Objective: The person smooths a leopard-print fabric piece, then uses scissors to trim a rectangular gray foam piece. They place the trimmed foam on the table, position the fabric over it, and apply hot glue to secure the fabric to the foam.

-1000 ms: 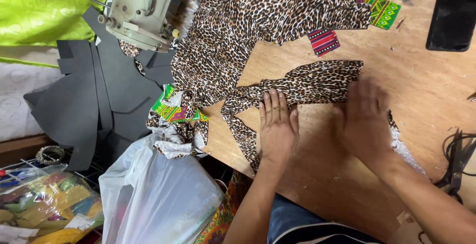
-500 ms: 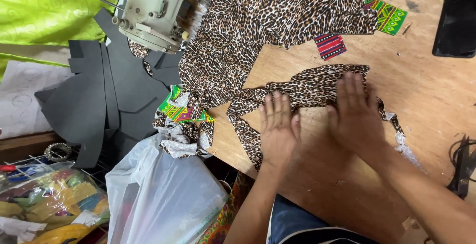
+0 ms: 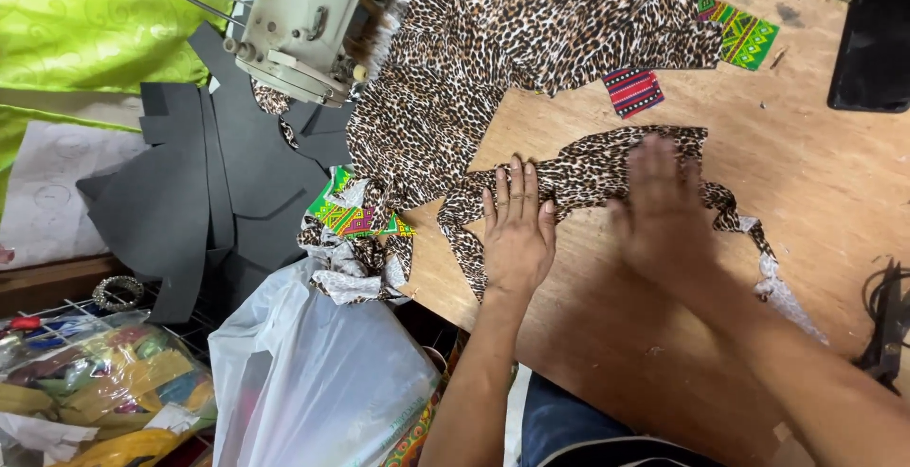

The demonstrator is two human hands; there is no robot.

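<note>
- Leopard-print fabric strip (image 3: 607,165): a narrow folded piece lying flat on the wooden worktop (image 3: 815,201), near its left edge, running from the left corner area toward the middle.
- Left hand (image 3: 518,230): flat, palm down, fingers straight and close together, pressing the strip's left end; nothing is clasped.
- Right hand (image 3: 664,211): also flat and spread on the strip's right part, motion-blurred; no grip closed on anything.
- Change noted: against the pictures of a second and half a second ago, the right hand has slid along the strip toward the far edge, while the left hand has stayed put as an anchor. The cloth under the palms now lies smoother; judged as a flattening stroke partway along the strip.
- Leopard-print main cloth (image 3: 531,40): large piece, same pattern, heaped at the far edge of the worktop and joined to the strip at the left edge.
- Woven colour patches: a red striped one (image 3: 633,91) just beyond the strip, a green one (image 3: 739,36) near the far edge.
- Sewing machine (image 3: 303,26): cream body, at the far left corner.
- Dark phone-like slab (image 3: 870,42): far right corner.
- White plastic bag (image 3: 313,382): hanging below the left edge, beside dark grey cut panels (image 3: 209,201).
</note>
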